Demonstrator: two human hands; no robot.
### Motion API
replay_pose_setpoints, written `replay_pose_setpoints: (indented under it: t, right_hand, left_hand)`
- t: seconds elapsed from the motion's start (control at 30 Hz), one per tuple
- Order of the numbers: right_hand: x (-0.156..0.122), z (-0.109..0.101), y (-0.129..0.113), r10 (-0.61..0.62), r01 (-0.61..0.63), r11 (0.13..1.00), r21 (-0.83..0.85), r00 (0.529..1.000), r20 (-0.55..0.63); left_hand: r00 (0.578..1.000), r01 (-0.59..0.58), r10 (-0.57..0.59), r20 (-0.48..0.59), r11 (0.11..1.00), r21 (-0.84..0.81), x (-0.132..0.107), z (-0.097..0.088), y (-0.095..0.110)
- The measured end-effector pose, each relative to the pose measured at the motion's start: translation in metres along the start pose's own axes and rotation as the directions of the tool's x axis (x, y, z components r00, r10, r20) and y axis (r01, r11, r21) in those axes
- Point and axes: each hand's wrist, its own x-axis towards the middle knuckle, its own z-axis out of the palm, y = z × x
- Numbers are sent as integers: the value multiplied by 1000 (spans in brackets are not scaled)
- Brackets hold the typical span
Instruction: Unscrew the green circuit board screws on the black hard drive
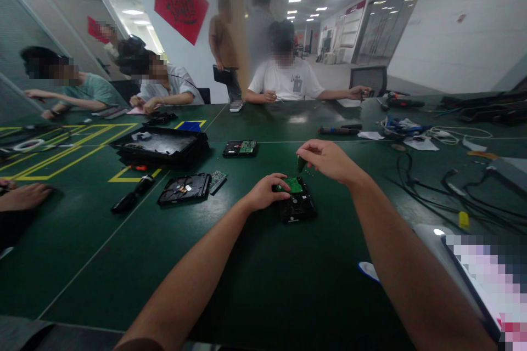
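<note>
A black hard drive point(297, 207) with a green circuit board point(294, 184) on top lies on the green table point(263, 274) in front of me. My left hand point(265, 192) rests on the drive's left edge, fingers curled over the board. Just above the drive's far end, my right hand point(329, 160) is closed round a dark screwdriver handle point(301, 163) that points down at the board.
To the left lie another opened drive point(184, 188), a loose circuit board point(218, 180), a black screwdriver point(132, 194) and a black tray point(160, 145). A third drive point(240, 148) sits further back. Cables point(453, 186) sprawl at right. Several people sit around the table; a hand point(22, 196) rests at left.
</note>
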Motion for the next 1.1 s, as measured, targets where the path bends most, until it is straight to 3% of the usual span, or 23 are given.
replay_pose_setpoints:
  t: [0.13, 0.4, 0.6, 0.83, 1.1]
  right_hand:
    - [-1, -1, 1, 38, -40, 999, -30, 998, -48]
    - [-2, 1, -1, 8, -11, 997, 79, 999, 39]
    - [1, 1, 0, 54, -59, 989, 139, 998, 44]
    - [-1, -3, -2, 7, -7, 1000, -4, 1000, 25]
    - [-5, -4, -7, 48, -48, 999, -4, 999, 8]
  left_hand:
    - [1000, 4, -4, -7, 1000, -10, 0, 1, -1]
    - [1000, 4, -4, 2, 1000, -20, 1, 1, -1]
    - [1000, 10, -10, 6, 1000, -11, 2, 0, 1]
    - [1000, -2, 2, -5, 1000, -3, 1, 1, 2]
    - [1000, -1, 1, -2, 1000, 1, 1, 1, 0]
